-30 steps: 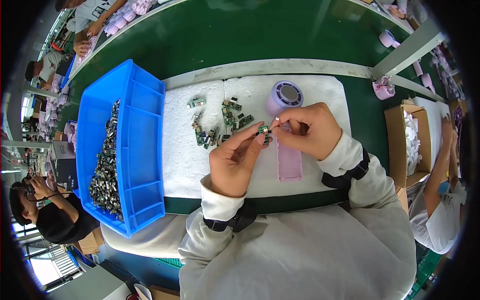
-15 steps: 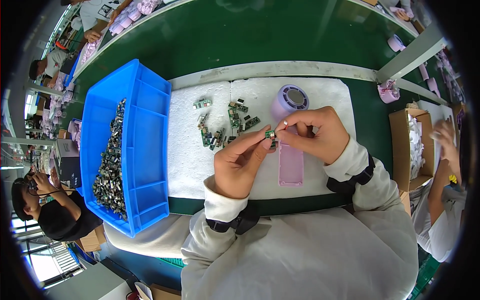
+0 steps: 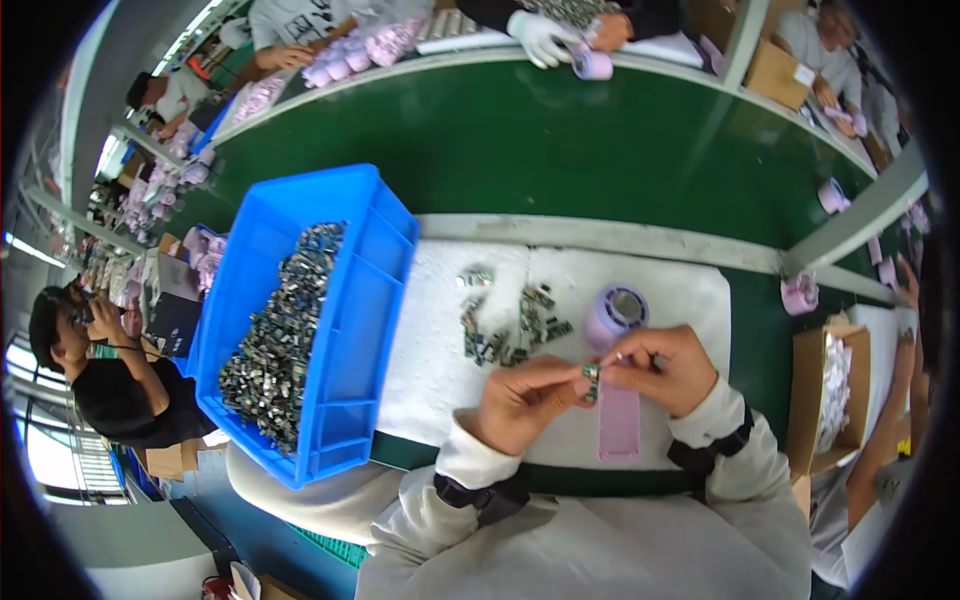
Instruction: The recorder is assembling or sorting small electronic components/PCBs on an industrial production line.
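Between the fingertips of my left hand (image 3: 524,402) is a small green circuit board (image 3: 591,382), pinched on edge. My right hand (image 3: 672,370) is closed in a pinch right beside the board; a tiny white-tipped piece (image 3: 620,356) shows at its fingers, too small to name. Beneath and behind the hands lies a lilac device housing (image 3: 614,314), with a round vented head and a flat, open handle (image 3: 619,428) pointing toward me. Several loose circuit boards (image 3: 531,318) are scattered on the white foam sheet (image 3: 420,370), left of the housing.
A blue bin (image 3: 345,400) heaped with circuit boards stands at the left. A cardboard box (image 3: 800,400) of white pieces sits at the right. Beyond the foam run a pale rail (image 3: 600,240) and a green work surface (image 3: 520,150). Several people work around me.
The view has shifted, so the bench sits lower and further right, and more of the far side shows. Both hands keep their pinch near the board, which now appears turned more edge-on.
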`<state>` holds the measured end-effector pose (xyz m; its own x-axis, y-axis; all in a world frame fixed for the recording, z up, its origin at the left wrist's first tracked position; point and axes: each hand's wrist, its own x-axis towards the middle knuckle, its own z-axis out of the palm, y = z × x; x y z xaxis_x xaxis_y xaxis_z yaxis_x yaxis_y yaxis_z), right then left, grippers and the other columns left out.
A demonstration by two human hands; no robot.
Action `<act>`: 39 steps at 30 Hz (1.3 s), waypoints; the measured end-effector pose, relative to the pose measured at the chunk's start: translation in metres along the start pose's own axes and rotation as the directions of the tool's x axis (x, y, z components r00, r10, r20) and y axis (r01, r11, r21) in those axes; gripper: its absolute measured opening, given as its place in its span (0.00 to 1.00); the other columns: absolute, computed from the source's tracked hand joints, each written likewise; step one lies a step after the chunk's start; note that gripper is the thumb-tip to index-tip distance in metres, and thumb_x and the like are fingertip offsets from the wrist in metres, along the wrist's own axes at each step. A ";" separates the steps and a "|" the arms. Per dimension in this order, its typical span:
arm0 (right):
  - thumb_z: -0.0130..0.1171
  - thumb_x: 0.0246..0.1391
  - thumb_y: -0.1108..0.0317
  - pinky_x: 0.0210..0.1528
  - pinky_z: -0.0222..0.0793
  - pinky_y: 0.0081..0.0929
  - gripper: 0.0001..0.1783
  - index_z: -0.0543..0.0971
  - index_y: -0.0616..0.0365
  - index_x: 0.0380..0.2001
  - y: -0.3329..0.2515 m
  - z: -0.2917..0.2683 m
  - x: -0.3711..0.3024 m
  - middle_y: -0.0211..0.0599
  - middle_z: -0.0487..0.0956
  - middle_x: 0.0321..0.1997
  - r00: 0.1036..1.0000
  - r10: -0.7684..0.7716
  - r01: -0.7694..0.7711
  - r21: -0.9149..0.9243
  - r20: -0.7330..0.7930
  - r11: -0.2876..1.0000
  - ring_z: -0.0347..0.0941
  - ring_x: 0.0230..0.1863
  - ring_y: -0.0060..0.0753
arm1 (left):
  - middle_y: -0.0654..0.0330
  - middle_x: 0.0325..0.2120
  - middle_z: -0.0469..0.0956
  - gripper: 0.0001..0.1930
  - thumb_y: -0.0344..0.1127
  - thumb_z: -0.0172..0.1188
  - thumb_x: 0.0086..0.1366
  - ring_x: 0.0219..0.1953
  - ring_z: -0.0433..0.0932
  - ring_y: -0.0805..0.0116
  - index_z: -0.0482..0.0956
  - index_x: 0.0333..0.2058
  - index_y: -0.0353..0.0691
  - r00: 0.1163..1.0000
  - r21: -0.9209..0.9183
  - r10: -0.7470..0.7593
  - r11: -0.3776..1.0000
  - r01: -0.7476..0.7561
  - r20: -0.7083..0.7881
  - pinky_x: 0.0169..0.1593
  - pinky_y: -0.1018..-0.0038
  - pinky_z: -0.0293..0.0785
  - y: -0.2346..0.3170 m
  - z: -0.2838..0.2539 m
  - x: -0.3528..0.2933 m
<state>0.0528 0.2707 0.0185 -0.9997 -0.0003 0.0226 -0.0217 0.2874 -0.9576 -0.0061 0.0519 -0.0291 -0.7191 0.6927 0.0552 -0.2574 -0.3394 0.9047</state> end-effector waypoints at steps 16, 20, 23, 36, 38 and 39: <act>0.71 0.50 0.75 0.21 0.51 0.18 0.08 0.85 0.60 0.35 -0.001 0.010 -0.003 0.19 0.62 0.13 0.999 0.045 -0.045 -0.006 -0.022 0.999 0.52 0.17 0.11 | 0.53 0.41 0.80 0.13 0.20 0.58 0.68 0.42 0.82 0.65 0.81 0.50 0.32 0.996 -0.017 -0.035 0.999 0.036 0.082 0.47 0.70 0.84 -0.002 -0.008 0.002; 0.71 0.50 0.75 0.20 0.49 0.18 0.08 0.84 0.60 0.35 0.004 0.011 -0.005 0.18 0.62 0.13 0.999 0.027 -0.028 -0.045 -0.024 0.999 0.52 0.16 0.10 | 0.53 0.40 0.80 0.13 0.21 0.58 0.68 0.42 0.82 0.64 0.81 0.50 0.32 0.998 0.012 -0.016 1.000 0.015 0.060 0.46 0.71 0.83 -0.005 -0.005 -0.003; 0.72 0.49 0.76 0.20 0.49 0.17 0.08 0.84 0.60 0.34 0.009 0.009 -0.010 0.18 0.63 0.13 0.999 0.031 -0.031 -0.050 -0.008 0.998 0.53 0.16 0.09 | 0.53 0.40 0.80 0.12 0.22 0.58 0.68 0.42 0.83 0.64 0.81 0.50 0.32 0.999 0.014 -0.002 1.000 0.002 0.037 0.46 0.71 0.83 -0.008 -0.002 -0.001; 0.71 0.45 0.78 0.24 0.53 0.14 0.10 0.83 0.63 0.33 0.005 0.010 -0.002 0.20 0.67 0.15 0.990 0.129 -0.128 0.021 -0.051 0.992 0.58 0.19 0.10 | 0.55 0.43 0.80 0.13 0.26 0.58 0.70 0.46 0.81 0.67 0.80 0.52 0.32 0.991 -0.087 -0.127 0.988 0.130 0.035 0.47 0.72 0.83 -0.008 0.000 0.005; 0.72 0.44 0.77 0.25 0.52 0.14 0.10 0.83 0.62 0.33 0.009 0.010 -0.002 0.20 0.67 0.15 0.988 0.141 -0.141 0.003 -0.060 0.990 0.58 0.19 0.11 | 0.56 0.43 0.80 0.13 0.26 0.57 0.71 0.46 0.81 0.67 0.79 0.52 0.32 0.993 -0.117 -0.109 0.987 0.113 0.040 0.47 0.72 0.83 -0.011 -0.001 0.006; 0.72 0.44 0.77 0.25 0.52 0.14 0.10 0.82 0.62 0.32 0.013 0.010 -0.003 0.20 0.66 0.15 0.989 0.135 -0.133 0.032 -0.064 0.991 0.58 0.19 0.11 | 0.56 0.42 0.79 0.13 0.26 0.57 0.71 0.45 0.81 0.68 0.79 0.52 0.32 0.994 -0.095 -0.096 0.991 0.100 0.043 0.46 0.73 0.83 -0.010 -0.001 0.006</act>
<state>0.0550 0.2651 0.0028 -0.9910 0.1001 -0.0886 0.1116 0.2542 -0.9607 -0.0083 0.0596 -0.0384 -0.6630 0.7485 -0.0139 -0.3878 -0.3275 0.8616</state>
